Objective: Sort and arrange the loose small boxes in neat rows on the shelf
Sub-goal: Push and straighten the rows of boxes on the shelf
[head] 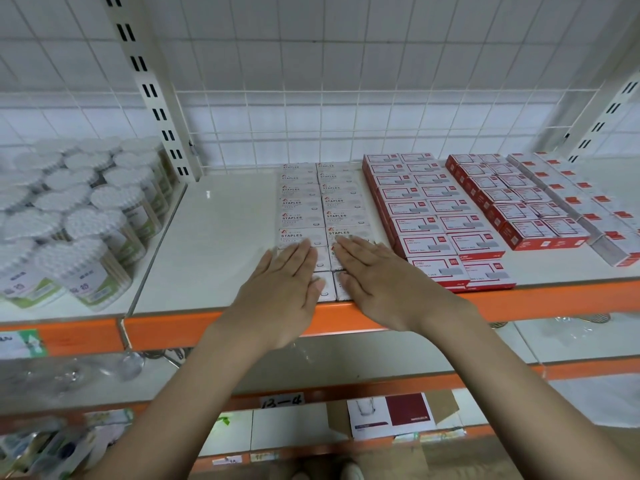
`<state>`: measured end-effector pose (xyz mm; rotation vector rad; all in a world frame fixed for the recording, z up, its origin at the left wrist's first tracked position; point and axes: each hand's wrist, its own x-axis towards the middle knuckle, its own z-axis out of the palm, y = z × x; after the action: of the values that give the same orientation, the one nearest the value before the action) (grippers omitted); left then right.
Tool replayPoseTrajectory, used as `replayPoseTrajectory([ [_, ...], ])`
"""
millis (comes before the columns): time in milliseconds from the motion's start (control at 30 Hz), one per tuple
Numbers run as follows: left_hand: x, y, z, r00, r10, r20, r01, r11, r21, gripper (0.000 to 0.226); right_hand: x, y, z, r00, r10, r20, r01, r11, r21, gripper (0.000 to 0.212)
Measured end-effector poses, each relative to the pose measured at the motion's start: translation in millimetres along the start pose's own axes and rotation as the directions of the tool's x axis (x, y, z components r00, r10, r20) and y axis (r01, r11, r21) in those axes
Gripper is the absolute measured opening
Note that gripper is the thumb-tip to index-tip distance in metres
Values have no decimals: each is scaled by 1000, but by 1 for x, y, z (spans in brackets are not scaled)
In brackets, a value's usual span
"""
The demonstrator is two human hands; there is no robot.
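Observation:
Two neat columns of white staples boxes (301, 202) run from the back of the white shelf (214, 237) to its front edge. My left hand (280, 292) lies flat, fingers straight, on the front boxes of the left column. My right hand (384, 282) lies flat on the front boxes of the right column. Both hands cover the nearest boxes. To the right stand rows of red-and-white boxes (433, 216), a second red block (512, 202), and white boxes with red labels (588, 206).
Clear tubs of cotton swabs (79, 216) crowd the shelf section to the left, past a slotted upright post (152, 88). An orange rail (346, 320) edges the shelf front. A wire grid backs the shelf. Lower shelves hold glassware and cartons.

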<state>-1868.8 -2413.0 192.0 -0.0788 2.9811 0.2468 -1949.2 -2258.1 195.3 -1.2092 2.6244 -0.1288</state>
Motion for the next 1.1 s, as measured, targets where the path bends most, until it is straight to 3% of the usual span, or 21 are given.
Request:
replayPoseTrajectory([
  [267,-13,-1,7,999,-1,-52,3,1000,23,54,-11,-1,4,999,-6,-33,7,999,33,54],
  [500,-15,-4,10,999,-5,-52,2,999,-54,51,-14,-1,6,997,32,-69,-35,998,-45,55],
  [1100,-7,-6,8,999,-2,-54,-1,998,-61,50,-6,2,1,999,30,-16,-31,995,-94,55],
])
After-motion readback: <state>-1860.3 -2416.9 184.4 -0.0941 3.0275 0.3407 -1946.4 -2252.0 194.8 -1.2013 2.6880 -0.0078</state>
